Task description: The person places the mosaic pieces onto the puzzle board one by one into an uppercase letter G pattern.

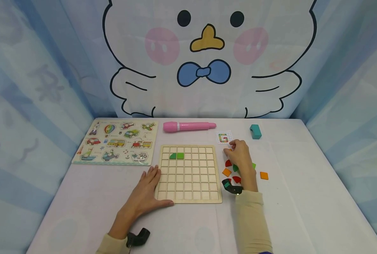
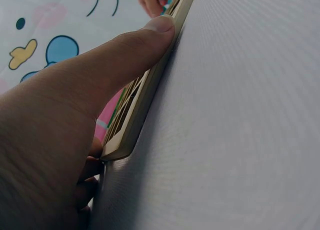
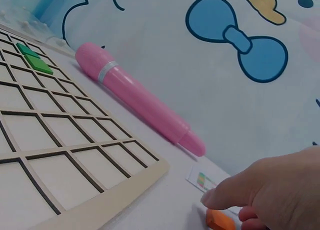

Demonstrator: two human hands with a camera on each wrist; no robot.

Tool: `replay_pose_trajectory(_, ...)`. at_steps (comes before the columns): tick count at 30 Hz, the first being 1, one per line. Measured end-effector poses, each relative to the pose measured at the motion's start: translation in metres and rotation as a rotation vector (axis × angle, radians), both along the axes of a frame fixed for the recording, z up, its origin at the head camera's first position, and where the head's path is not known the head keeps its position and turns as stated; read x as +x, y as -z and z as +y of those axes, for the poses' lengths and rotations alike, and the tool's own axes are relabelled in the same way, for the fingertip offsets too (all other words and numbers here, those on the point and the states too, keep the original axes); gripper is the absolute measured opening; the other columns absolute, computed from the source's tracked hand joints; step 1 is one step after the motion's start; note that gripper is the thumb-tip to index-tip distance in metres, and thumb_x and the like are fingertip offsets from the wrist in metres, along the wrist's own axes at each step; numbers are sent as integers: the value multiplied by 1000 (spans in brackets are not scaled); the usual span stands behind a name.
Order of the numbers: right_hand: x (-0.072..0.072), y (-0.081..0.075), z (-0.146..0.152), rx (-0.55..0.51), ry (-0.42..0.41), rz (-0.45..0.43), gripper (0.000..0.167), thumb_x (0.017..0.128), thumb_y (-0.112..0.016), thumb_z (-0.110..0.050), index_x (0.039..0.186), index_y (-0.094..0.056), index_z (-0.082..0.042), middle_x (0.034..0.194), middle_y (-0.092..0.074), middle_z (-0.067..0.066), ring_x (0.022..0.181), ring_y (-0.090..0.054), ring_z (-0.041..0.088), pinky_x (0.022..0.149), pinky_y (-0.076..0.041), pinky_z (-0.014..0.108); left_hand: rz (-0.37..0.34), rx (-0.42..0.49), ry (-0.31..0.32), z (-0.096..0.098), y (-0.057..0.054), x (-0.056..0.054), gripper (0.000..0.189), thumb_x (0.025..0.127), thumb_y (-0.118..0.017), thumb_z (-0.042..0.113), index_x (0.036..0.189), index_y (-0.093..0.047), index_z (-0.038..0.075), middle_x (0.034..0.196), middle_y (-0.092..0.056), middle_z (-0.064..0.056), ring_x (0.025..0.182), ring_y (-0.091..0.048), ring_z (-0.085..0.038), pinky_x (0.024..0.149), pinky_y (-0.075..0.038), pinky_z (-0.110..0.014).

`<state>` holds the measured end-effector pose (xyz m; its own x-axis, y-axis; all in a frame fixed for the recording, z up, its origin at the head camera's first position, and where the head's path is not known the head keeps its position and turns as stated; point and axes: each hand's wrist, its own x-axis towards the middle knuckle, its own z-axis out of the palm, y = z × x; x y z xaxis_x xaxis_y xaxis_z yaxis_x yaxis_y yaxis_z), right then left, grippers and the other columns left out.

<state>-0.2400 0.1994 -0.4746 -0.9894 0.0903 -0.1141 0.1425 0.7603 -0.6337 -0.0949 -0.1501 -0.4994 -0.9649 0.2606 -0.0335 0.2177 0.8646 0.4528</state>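
Observation:
A wooden grid board (image 1: 188, 201) lies flat, with a green quarter-round piece (image 1: 173, 156) and a green square piece (image 1: 180, 156) in neighbouring cells near its far left. My left hand (image 1: 147, 192) rests at the board's near left corner, thumb along the front edge and straight fingers at the left edge. Right of the board, my right hand (image 1: 240, 155) pinches a small orange piece (image 3: 220, 220), partly covered by the fingers. Just beyond that hand is a small printed pattern card (image 1: 224, 137). Red pieces (image 1: 236, 179), green ones and an orange square (image 1: 226, 172) lie scattered by the right wrist.
A picture puzzle board (image 1: 115, 143) sits at the back left. Behind the grid lies a pink pen-shaped stick (image 1: 189, 126). A teal block (image 1: 255, 131) stands at the back right, and another orange square (image 1: 264, 175) lies right of the right forearm.

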Motion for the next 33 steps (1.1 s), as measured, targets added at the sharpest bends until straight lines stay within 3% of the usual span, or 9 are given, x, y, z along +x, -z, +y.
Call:
replay_pose_trajectory(4,1,0,2,15,1,-35,47,96,-64,-26,131,-55,3,124,-51,23,111,-49,34,103,-52,45,0,0,3,0,0,0,126,68,-74,77,156,-28,-1,167,-20,-15,157,-15,-32,129,-15,-51)
replay_pose_trajectory(11,4,0,5,29,-13,-43,44,97,-62,-25,132,-56,3,119,-55,23,105,-52,33,99,-53,45,19,-4,3,1,0,0,124,68,-75,75,155,-29,-2,166,-22,-16,156,-17,-33,128,-17,-51)
replay_pose_trajectory(19,3,-1,2,-9,-31,-46,40,99,-64,-20,131,-59,2,129,-59,23,110,-53,35,109,-49,49,15,-1,-2,1,-1,1,125,68,-76,73,155,-30,-2,166,-23,-16,156,-18,-34,128,-17,-52)
replay_pose_trajectory(22,2,-1,2,-5,-45,-38,36,99,-64,-18,129,-60,1,125,-60,22,108,-53,34,105,-51,47,14,-3,-2,2,-1,1,125,68,-76,74,156,-29,-1,167,-22,-15,156,-17,-33,128,-17,-51)
replay_pose_trajectory(28,3,-1,1,22,-70,-27,32,98,-64,-17,128,-59,-4,113,-62,20,95,-55,30,86,-54,38,16,-1,-1,2,0,0,125,68,-75,74,155,-29,-1,166,-22,-16,156,-17,-33,128,-17,-52)
replay_pose_trajectory(33,3,-2,-2,-1,-65,-37,31,101,-60,-16,130,-57,-6,117,-63,19,97,-56,30,90,-56,39,20,-3,1,1,0,0,125,68,-74,75,155,-29,-1,167,-22,-15,156,-17,-33,128,-17,-52)
